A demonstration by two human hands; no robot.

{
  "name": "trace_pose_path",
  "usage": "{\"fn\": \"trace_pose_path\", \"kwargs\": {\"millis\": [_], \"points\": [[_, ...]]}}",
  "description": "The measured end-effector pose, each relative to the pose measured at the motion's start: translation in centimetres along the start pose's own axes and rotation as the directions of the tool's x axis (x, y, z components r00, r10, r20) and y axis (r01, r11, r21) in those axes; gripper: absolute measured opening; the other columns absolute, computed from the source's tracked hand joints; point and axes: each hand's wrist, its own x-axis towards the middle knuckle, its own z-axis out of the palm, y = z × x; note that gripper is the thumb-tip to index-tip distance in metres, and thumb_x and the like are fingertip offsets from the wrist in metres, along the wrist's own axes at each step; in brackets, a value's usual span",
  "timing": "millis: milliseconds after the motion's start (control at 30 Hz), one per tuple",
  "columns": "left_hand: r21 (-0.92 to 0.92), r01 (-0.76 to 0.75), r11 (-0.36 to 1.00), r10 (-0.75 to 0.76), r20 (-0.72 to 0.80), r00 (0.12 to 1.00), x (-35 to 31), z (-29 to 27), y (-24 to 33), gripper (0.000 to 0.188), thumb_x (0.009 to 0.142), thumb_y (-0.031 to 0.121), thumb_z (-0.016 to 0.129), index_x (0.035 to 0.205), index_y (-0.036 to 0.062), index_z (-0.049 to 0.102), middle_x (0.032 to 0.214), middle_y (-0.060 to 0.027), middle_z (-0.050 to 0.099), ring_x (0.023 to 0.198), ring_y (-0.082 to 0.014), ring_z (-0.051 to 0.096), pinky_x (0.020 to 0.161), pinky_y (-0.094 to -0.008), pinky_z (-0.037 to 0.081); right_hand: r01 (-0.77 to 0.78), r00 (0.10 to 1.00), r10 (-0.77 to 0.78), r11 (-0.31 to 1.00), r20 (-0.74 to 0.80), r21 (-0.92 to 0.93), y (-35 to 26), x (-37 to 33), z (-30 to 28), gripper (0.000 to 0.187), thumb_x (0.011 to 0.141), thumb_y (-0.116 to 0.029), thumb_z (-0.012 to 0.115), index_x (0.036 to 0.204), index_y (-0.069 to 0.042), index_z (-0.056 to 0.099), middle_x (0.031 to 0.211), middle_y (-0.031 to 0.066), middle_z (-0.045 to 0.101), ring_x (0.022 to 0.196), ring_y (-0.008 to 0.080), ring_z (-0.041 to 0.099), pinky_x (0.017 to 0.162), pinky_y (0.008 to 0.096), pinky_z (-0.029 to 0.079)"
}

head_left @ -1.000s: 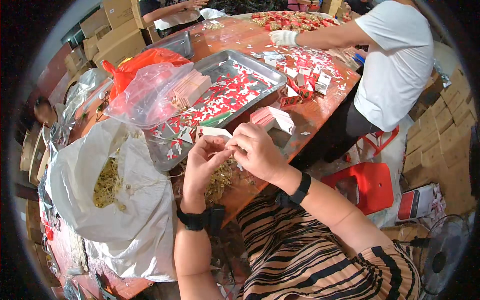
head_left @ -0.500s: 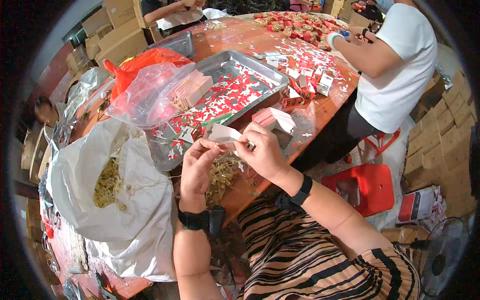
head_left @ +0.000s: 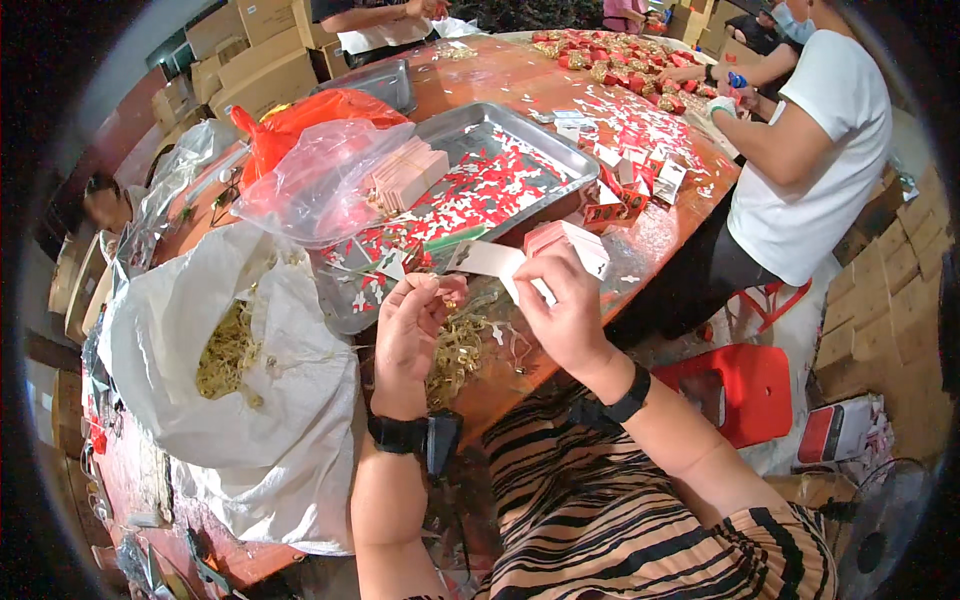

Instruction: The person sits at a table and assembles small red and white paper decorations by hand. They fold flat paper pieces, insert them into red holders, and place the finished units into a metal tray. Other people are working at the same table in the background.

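My right hand (head_left: 565, 312) pinches a folded white card (head_left: 490, 258), its free flap pointing left over the edge of the metal tray (head_left: 345, 318). Apart from that card, my left hand (head_left: 405, 325) is closed, thumb against curled fingers. A small goldish bit may show at its fingertips, too small to name. Just below and between the hands lies a loose heap of gold cords (head_left: 455, 360) on the table. Behind my right hand stands a stack of pink-edged cards (head_left: 565, 240).
Red and white paper scraps (head_left: 480, 185) cover the tray. A clear plastic bag (head_left: 310, 195) and banded cards (head_left: 408, 180) lie on its left part. Left stands a white sack (head_left: 290, 400) with gold cords. A co-worker (head_left: 815, 150) stands right, beyond a red stool (head_left: 755, 395).
My hands have drawn apart: both held the card before, and now only the right has it, opened out more toward the left. The whole view has shifted slightly.
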Motion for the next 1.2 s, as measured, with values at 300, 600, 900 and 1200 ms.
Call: {"fn": "trace_pose_path", "kwargs": {"millis": [300,600,900,1200], "points": [[-0.04,-0.025,0.999,0.027,0.032,0.999,0.4,-0.7,-0.8,0.003,0.087,0.003,0.055,0.087,0.0055,0.057,0.1,-0.0086,0.063,0.089,-0.0174,0.061,0.078,-0.0302,0.051,-0.05,0.978,0.063,0.996,0.2,-0.07,-1.0,-2.0,1.5,0.013,0.073,0.004,0.056,0.083,-0.005,0.054,0.078,0.0106,0.048,0.066,0.0308,0.055,0.056,0.0399,0.045],[0.235,-0.112,0.965,0.108,0.029,0.994,0.0,0.5,-0.3,0.022,0.086,0.002,0.056,0.108,0.0022,0.057,0.102,-0.0069,0.062,0.09,-0.0113,0.058,0.081,-0.0239,0.045,-0.238,0.929,0.167,0.953,0.331,0.186,-1.2,-0.9,0.6,0.011,0.07,0.007,0.051,0.074,-0.002,0.056,0.072,0.0077,0.048,0.066,0.0213,0.052,0.061,0.0313,0.042],[0.34,-0.118,0.933,0.086,0.107,0.991,0.0,0.6,-0.2,0.015,0.083,-0.001,0.057,0.097,0.0025,0.057,0.085,-0.0008,0.058,0.08,-0.0085,0.054,0.074,-0.0228,0.044,-0.285,0.865,0.083,0.893,0.495,0.349,-0.9,-0.5,-0.5,0.012,0.069,0.008,0.049,0.072,-0.001,0.056,0.071,0.0051,0.046,0.067,0.0166,0.049,0.062,0.0279,0.04],[0.258,-0.016,0.966,-0.018,0.127,0.992,-0.2,0.8,0.1,0.02,0.08,-0.002,0.054,0.099,0.0021,0.054,0.098,-0.0063,0.06,0.091,-0.0138,0.056,0.083,-0.0258,0.043,-0.283,0.836,0.038,0.885,0.548,0.37,-1.1,-0.5,-1.1,0.008,0.07,0.004,0.051,0.07,-0.002,0.056,0.071,0.0062,0.046,0.07,0.0187,0.05,0.063,0.0288,0.04]]}}
